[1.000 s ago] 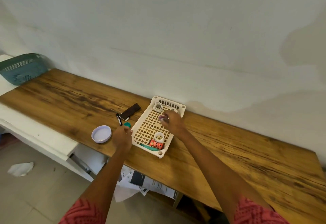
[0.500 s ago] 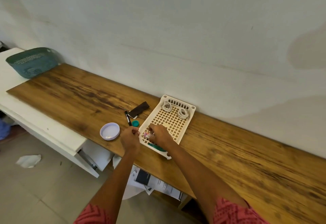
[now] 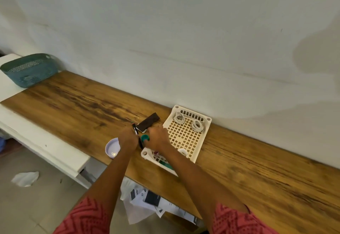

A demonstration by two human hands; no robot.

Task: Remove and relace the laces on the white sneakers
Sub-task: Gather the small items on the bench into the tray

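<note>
No white sneakers in view, so you can't confirm any lacing done. 2 coiled white laces [image 3: 179, 118] sit at the far end of the cream tray [image 3: 201, 142], well apart from your hands; by my read they're off the shoes and relacing is all left. Your left hand [image 3: 128, 139] is curled beside the black marker [image 3: 137, 136], touching it or gripping it, can't tell which. Your right hand [image 3: 158, 138] is curled at the teal cap [image 3: 145, 137] near the tray's left edge; whether it pinches the cap, can't tell. Dark bar [image 3: 149, 121] and lilac lid [image 3: 112, 147] lie on the wooden desk [image 3: 257, 169].
</note>
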